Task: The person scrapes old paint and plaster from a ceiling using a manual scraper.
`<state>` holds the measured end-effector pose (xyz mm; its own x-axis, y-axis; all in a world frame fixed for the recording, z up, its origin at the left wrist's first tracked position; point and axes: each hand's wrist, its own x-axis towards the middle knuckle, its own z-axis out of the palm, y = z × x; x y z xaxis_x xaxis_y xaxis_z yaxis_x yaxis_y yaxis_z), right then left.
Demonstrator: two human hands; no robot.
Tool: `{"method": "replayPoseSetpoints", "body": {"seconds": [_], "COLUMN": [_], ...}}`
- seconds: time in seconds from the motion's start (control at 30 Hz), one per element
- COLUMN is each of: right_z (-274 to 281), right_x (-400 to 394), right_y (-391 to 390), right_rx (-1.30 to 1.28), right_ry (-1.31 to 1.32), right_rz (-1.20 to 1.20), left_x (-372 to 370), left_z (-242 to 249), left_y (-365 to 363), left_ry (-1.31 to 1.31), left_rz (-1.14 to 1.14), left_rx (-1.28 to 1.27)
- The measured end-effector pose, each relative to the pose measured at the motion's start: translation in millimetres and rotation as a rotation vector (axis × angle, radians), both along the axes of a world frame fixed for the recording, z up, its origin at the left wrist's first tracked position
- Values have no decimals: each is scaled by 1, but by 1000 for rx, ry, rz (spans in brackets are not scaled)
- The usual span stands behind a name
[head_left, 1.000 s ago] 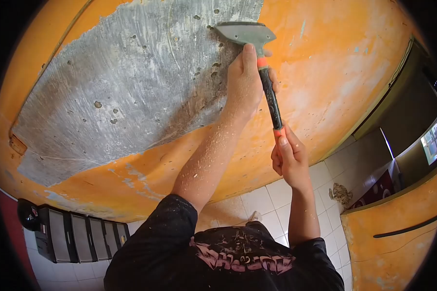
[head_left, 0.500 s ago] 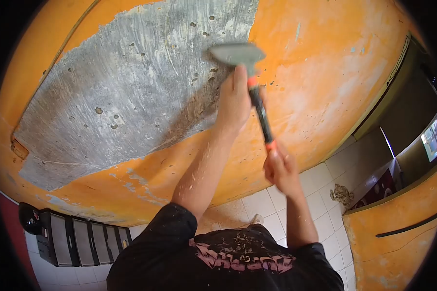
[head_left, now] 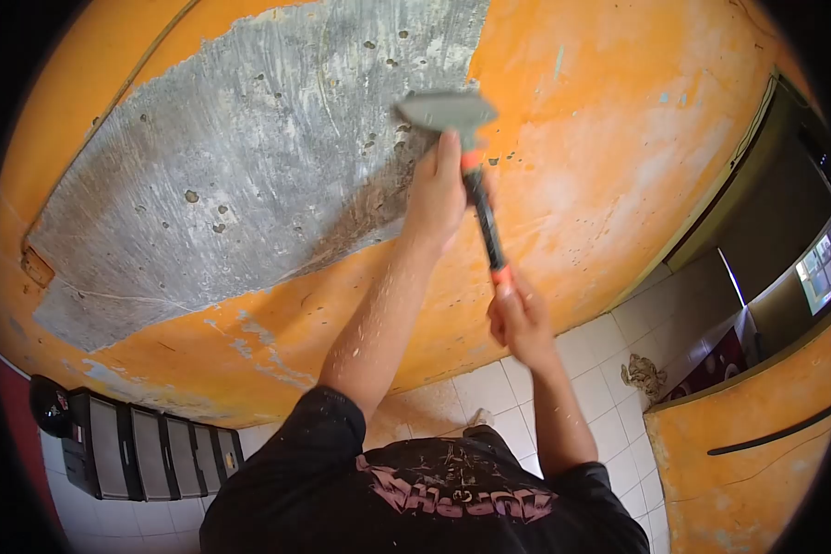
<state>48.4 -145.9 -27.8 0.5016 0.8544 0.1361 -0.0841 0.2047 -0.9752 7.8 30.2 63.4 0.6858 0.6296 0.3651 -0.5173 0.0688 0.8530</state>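
A wall scraper [head_left: 487, 222] with a broad grey blade [head_left: 446, 110] and a black handle with orange ends is held in both hands. My left hand [head_left: 437, 192] is closed round the upper handle, thumb pointing up toward the blade. Lower down, my right hand [head_left: 523, 323] wraps the orange butt end. The blade overlaps the border between the bare, pitted grey patch [head_left: 249, 157] and the orange paint [head_left: 600, 138] of the wall. Pale flecks dot my left forearm.
A black and grey drawer unit [head_left: 148, 448] stands at lower left, a black helmet-like object [head_left: 50, 406] beside it. Crumpled cloth [head_left: 644, 374] lies on the white tiled floor [head_left: 489, 388]. To the right are a doorway [head_left: 757, 203] and a low orange wall [head_left: 757, 471].
The scraper blade sits slightly lower and further left on the wall. Both hands have shifted a little left with it, still gripping the handle. The whole view has moved slightly too.
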Motion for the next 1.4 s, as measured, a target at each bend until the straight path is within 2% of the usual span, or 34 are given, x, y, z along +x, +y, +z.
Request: {"method": "replayPoseSetpoints", "body": {"seconds": [0.13,0.23,0.33,0.57,0.73,0.83,1.0,1.4], "right_z": [-68,-100,-117,-131,-133,-121,-106,-46], "right_x": [-18,-26,-17,19,66,85,106,137], "right_y": [-23,-42,-56,-70,-86,-90,-84,-79], "right_rx": [-55,-66,-89,-153,-106,-179,-190,-302], "right_ry": [64,170,197,26,372,399,106,-160], "right_rz": [104,162,190,218,465,458,382,368], "left_x": [-12,-24,-30,-32,-2,12,30,53], "left_z": [-89,-123,-143,-161,-160,-157,-159,-151], "left_y": [-8,-21,-31,-49,-69,-72,-68,-69], "left_ry": [115,155,46,-63,-88,-111,-195,-348], "left_rz": [1,-74,-119,-142,-240,-215,-206,-123], "left_rx": [-224,-315,-390,-548,-569,-588,-614,-625]}}
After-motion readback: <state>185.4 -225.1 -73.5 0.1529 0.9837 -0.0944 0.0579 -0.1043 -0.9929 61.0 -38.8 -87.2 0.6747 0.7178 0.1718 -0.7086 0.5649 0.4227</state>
